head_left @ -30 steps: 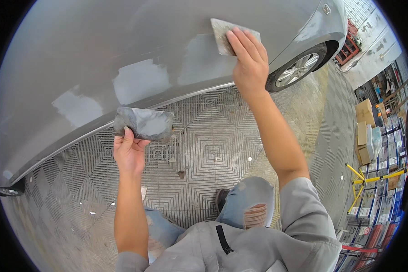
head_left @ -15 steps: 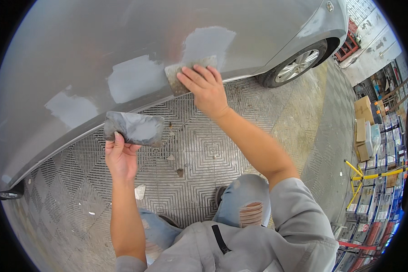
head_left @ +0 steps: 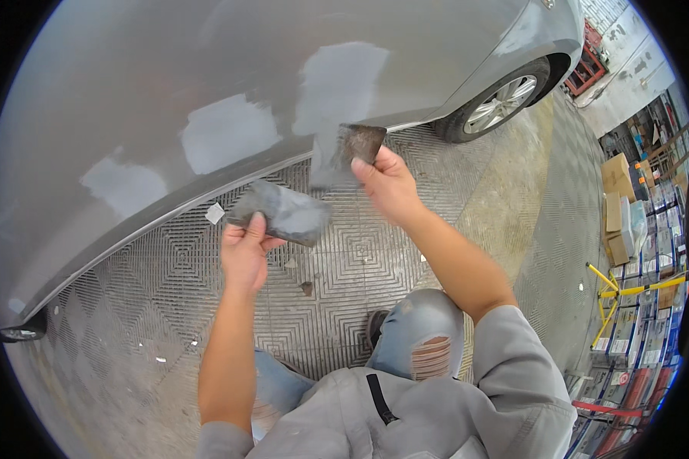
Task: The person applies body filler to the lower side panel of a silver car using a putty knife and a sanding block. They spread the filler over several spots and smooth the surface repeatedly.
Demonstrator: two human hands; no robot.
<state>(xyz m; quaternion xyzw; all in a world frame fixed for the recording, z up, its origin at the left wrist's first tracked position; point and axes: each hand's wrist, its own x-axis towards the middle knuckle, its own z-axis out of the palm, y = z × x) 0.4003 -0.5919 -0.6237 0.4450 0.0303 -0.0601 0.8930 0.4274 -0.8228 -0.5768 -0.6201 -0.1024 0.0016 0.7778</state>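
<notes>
I crouch beside a silver car's side panel [head_left: 168,92], which carries three pale grey filler patches [head_left: 230,131]. My left hand [head_left: 243,249] holds a flat board [head_left: 283,213] smeared with grey filler, level and just below the sill. My right hand [head_left: 386,180] grips a thin flat spreader [head_left: 348,151], its blade coated in grey filler. The spreader is off the panel and hangs just above and to the right of the board.
The floor is a grey patterned grate [head_left: 337,260] with filler crumbs on it. The car's wheel [head_left: 501,103] is at the upper right. Cardboard boxes [head_left: 620,206], shelves of packages and a yellow stand [head_left: 620,294] line the right side. My bent knee in torn jeans [head_left: 421,344] is below.
My right hand has drawn the spreader down off the car panel and brought it over the board. The left hand with the board has shifted slightly right.
</notes>
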